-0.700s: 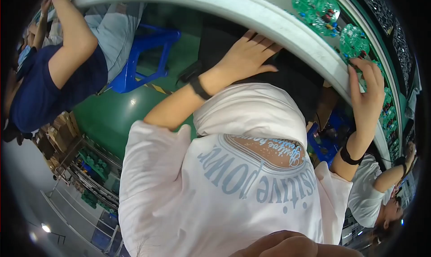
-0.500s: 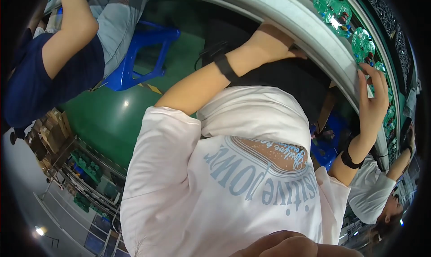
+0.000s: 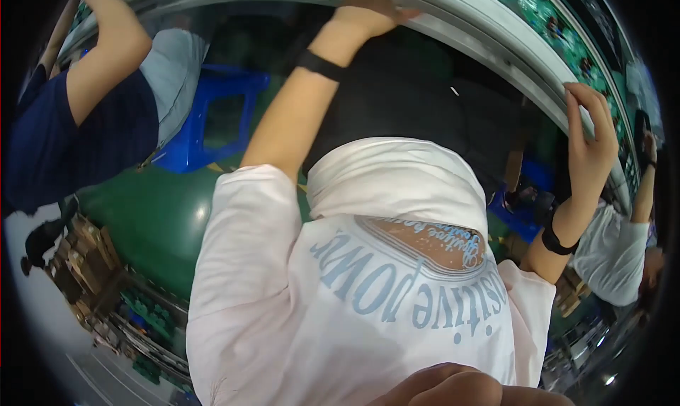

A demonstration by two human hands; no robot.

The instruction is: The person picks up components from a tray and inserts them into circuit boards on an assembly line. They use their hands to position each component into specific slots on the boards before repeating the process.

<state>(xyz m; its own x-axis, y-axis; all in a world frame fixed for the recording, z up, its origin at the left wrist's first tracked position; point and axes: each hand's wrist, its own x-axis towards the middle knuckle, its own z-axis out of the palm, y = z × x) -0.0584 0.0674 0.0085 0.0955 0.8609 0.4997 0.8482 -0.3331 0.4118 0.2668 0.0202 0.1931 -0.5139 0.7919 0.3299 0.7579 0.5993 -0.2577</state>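
L hand (image 3: 370, 8) is up at the bench's pale rim (image 3: 489, 36), blurred & w/ fingers lost in the dark near the top edge, so can't tell if it grips anything; R hand (image 3: 593, 126) has fingers bent, thumb & index tips close together at the rim farther right, & can't tell if anything's pinched there. Green circuit boards (image 3: 556, 22) lie just beyond the rim, near the R fingertips but w/ no visible contact. What's changed: a sec ago L hand was lower & farther R, spread over the dark cloth (image 3: 397, 98) on the lap; now it's at the rim, farther L. R hand stays abt where it was, though its tips were by a board & now look to be at the rim only. Means, as I judge it, no board is being handled rn, at least none that shows. Black bands on both wrists, white shirt (image 3: 382, 264) below. Further out: L side, co-worker in navy top (image 3: 106, 133), blue stool (image 3: 185, 133), green floor (image 3: 152, 211), cardboard boxes (image 3: 88, 257); R side, another co-worker in pale top (image 3: 610, 254).
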